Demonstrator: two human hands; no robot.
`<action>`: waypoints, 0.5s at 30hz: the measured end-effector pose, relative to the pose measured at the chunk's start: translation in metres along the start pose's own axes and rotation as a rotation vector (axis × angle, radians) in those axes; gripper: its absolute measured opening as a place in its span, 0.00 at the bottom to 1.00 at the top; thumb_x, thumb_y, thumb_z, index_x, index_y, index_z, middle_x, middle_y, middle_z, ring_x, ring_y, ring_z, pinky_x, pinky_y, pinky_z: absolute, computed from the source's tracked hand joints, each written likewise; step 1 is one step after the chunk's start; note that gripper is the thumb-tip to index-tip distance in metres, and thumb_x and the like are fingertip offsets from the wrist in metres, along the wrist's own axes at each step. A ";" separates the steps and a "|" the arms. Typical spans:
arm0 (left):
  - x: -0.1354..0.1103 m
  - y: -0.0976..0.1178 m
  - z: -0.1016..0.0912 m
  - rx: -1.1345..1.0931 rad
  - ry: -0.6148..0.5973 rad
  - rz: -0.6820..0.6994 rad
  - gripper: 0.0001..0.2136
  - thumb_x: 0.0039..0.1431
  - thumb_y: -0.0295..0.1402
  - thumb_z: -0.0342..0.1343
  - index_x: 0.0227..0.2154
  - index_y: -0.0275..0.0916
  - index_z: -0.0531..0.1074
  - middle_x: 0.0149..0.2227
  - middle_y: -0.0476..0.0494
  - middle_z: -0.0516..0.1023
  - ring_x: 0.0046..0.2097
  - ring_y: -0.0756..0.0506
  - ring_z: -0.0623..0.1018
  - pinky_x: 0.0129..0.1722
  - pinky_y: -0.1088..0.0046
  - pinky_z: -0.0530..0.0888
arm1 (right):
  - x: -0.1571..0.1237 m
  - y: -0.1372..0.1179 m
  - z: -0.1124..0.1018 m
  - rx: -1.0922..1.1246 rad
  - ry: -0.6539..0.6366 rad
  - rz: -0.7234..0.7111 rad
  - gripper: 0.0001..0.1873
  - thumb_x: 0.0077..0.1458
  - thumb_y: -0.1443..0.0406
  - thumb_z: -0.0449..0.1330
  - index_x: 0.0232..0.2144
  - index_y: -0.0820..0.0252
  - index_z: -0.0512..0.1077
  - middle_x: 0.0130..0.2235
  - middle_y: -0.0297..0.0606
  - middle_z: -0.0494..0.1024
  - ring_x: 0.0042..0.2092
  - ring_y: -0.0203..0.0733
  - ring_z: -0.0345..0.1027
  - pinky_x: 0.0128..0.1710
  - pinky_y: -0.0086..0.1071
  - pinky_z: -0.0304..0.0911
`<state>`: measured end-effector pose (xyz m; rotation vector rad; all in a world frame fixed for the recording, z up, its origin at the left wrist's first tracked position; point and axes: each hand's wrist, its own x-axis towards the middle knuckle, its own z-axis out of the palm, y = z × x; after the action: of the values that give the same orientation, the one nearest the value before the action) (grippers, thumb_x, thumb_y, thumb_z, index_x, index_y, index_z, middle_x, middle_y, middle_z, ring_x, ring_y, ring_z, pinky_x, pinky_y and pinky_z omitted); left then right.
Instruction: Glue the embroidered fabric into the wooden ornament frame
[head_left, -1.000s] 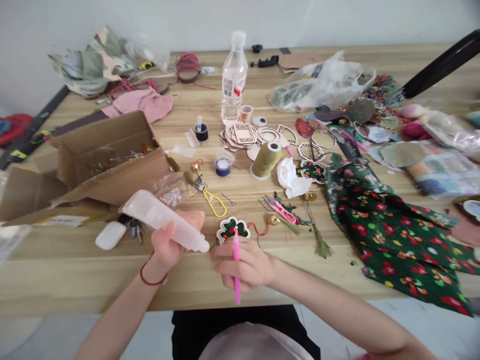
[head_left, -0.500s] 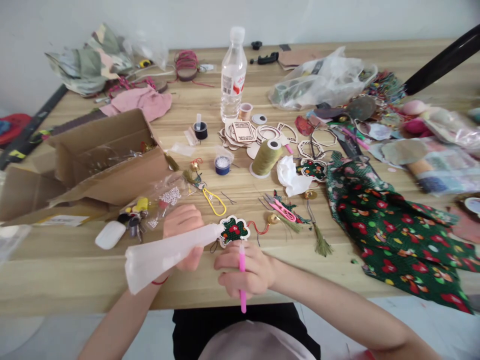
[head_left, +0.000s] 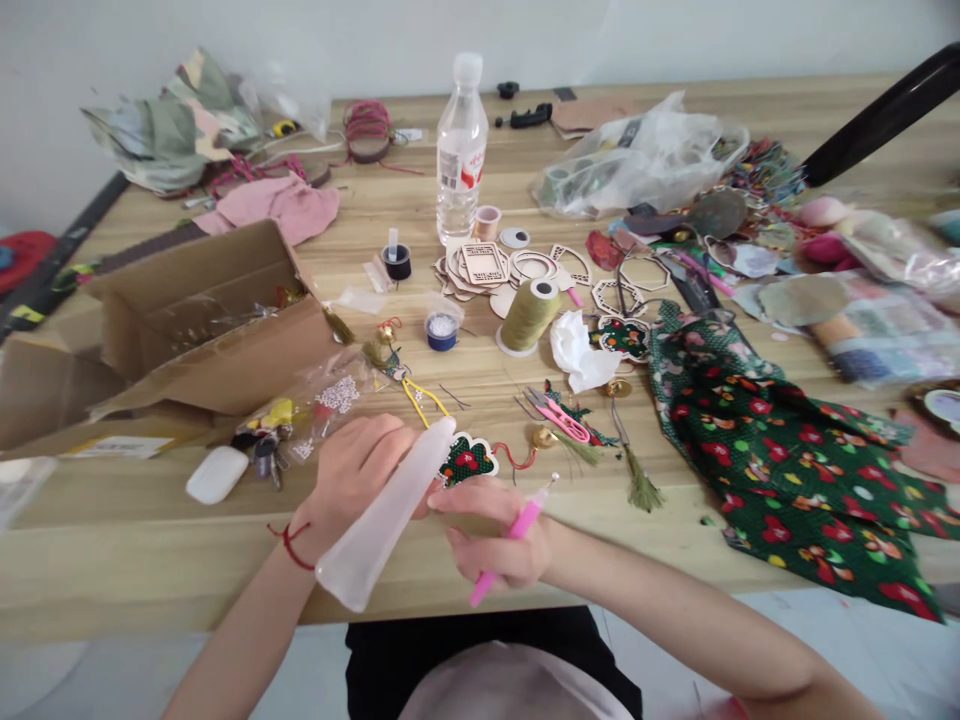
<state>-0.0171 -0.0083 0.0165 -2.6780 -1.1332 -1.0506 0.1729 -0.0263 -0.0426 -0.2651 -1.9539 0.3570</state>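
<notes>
A white squeeze tube [head_left: 379, 530] lies slantwise across my left hand [head_left: 364, 455], which is closed on it; the narrow end points away from me, beside the pendant. My right hand [head_left: 499, 535] grips a pink pen-like tool [head_left: 517, 530], its thin tip turned up to the right with something small and pale at the end. Just beyond my fingertips is a scalloped pendant [head_left: 466, 462] with a pale rim and green floral cloth, partly covered by the tube and fingers. A red cord [head_left: 516, 460] leads from it to a gold bell [head_left: 545, 437].
Pink thread snips [head_left: 562, 418] and a cone of olive thread [head_left: 529, 318] lie beyond the pendant. Farther back stands a water bottle [head_left: 459, 165]. An open cardboard box [head_left: 232, 350] is at left, green floral cloth [head_left: 795, 460] at right. A blue tub of beads [head_left: 441, 332] sits mid-table.
The white tube has swung steeper, its wide end moving right and toward me. In my right hand the pink tool has tilted, its tip now pointing right. Both hands have drawn together.
</notes>
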 end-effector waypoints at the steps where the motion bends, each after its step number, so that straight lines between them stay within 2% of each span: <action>1: -0.001 0.000 0.000 0.002 0.007 0.004 0.09 0.61 0.37 0.56 0.37 0.36 0.68 0.30 0.43 0.75 0.30 0.46 0.75 0.27 0.70 0.70 | -0.001 0.000 -0.001 -0.033 -0.066 0.000 0.08 0.62 0.70 0.54 0.36 0.60 0.73 0.51 0.49 0.74 0.40 0.36 0.73 0.32 0.28 0.70; 4: -0.004 -0.001 0.002 0.004 0.025 0.026 0.09 0.62 0.35 0.56 0.40 0.34 0.69 0.32 0.41 0.77 0.32 0.46 0.77 0.30 0.70 0.72 | -0.004 -0.001 -0.004 -0.111 -0.251 -0.015 0.11 0.61 0.69 0.55 0.43 0.55 0.75 0.53 0.46 0.75 0.36 0.36 0.72 0.31 0.29 0.69; 5: -0.005 -0.001 0.002 0.007 0.029 0.036 0.10 0.62 0.34 0.56 0.41 0.33 0.69 0.33 0.41 0.77 0.33 0.46 0.77 0.30 0.70 0.73 | -0.004 -0.001 -0.005 -0.118 -0.255 -0.020 0.12 0.61 0.69 0.55 0.44 0.54 0.75 0.54 0.45 0.75 0.35 0.35 0.72 0.31 0.29 0.68; 9: -0.006 -0.002 0.003 0.025 0.033 0.068 0.10 0.63 0.32 0.55 0.45 0.32 0.69 0.36 0.41 0.79 0.35 0.46 0.79 0.33 0.71 0.75 | 0.000 0.000 -0.005 -0.104 -0.135 -0.021 0.12 0.63 0.69 0.53 0.45 0.55 0.73 0.53 0.44 0.76 0.33 0.33 0.70 0.30 0.27 0.67; 12: -0.006 -0.004 0.003 0.026 0.024 0.096 0.08 0.65 0.27 0.50 0.45 0.34 0.70 0.37 0.42 0.80 0.35 0.48 0.80 0.35 0.73 0.76 | -0.001 0.002 -0.004 -0.167 -0.198 -0.018 0.12 0.64 0.69 0.54 0.46 0.56 0.73 0.52 0.44 0.77 0.33 0.33 0.70 0.30 0.27 0.67; 15: -0.005 -0.004 0.004 0.000 0.013 0.112 0.08 0.67 0.28 0.48 0.45 0.35 0.70 0.37 0.42 0.81 0.36 0.48 0.80 0.36 0.73 0.77 | -0.007 0.003 -0.004 -0.220 -0.168 -0.032 0.14 0.61 0.72 0.56 0.47 0.54 0.72 0.50 0.42 0.78 0.34 0.33 0.71 0.32 0.27 0.69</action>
<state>-0.0199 -0.0077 0.0098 -2.6946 -0.9684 -1.0474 0.1788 -0.0256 -0.0478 -0.3545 -2.1637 0.1462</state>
